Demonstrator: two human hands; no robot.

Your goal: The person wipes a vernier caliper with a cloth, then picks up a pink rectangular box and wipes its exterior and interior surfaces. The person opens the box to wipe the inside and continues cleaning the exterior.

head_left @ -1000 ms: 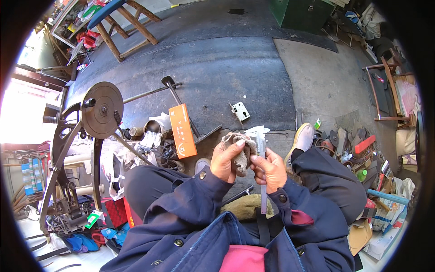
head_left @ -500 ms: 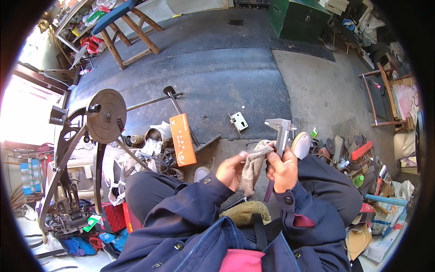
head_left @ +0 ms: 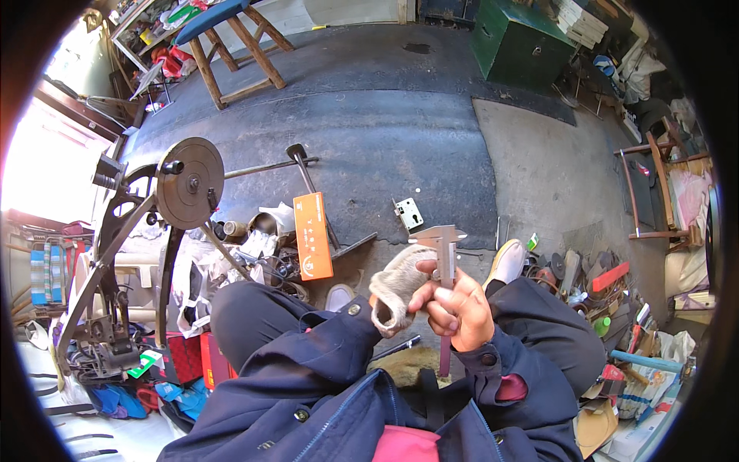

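I sit with both hands raised over my lap. My right hand [head_left: 456,309] grips a steel vernier caliper [head_left: 443,245] by its beam, holding it upright with the jaws at the top. A grey, worn cloth [head_left: 397,283] covers my left hand, which is hidden beneath it past the dark blue sleeve [head_left: 339,339]. The cloth lies against the left side of the caliper, just under my right thumb. The lower end of the beam [head_left: 444,360] sticks out below my right hand.
An orange box [head_left: 313,235] and a grinding wheel on a dark frame [head_left: 188,183] stand to my left. A metal lock case [head_left: 408,214] and a long-handled tool [head_left: 304,165] lie on the floor ahead. Scattered tools [head_left: 593,277] sit at the right, with a green chest [head_left: 523,46] and a wooden stool [head_left: 231,42] farther off.
Both hands have shifted right and slightly down with the caliper. The cloth now covers my left hand fully, where bare fingers showed before.
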